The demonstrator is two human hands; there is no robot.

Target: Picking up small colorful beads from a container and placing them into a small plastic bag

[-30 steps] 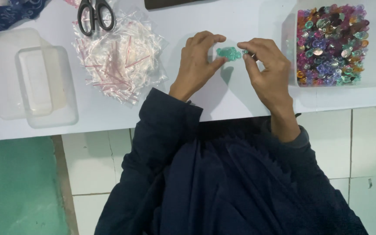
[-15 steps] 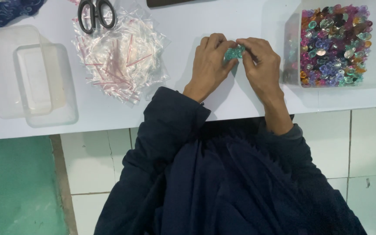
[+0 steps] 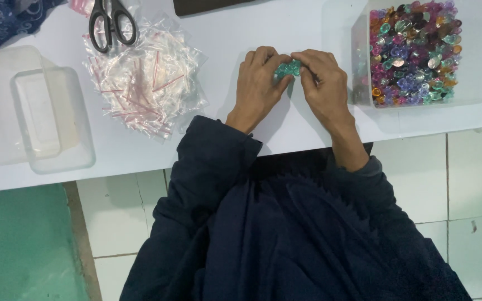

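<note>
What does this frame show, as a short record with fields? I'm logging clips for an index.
left hand: pinches teal beads
right hand: pinches the same beads
right of hands: clear tub of mixed coloured beads
left of hands: pile of small clear bags, scissors at its top
far left: empty clear containers
surface: white table

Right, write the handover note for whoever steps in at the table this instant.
Left hand: grip closed on the small teal bundle, at its left end.
Right hand: pinching the same bundle from the right; both hands rest on the white table.
Things: clear tub of mixed coloured beads right of the hands; pile of small clear bags to the left, scissors lying at its top edge; empty clear containers far left.
Done: a few teal pieces gathered between the fingers.
Left: cannot tell whether the bundle is sealed; no finished packs in view.
</note>
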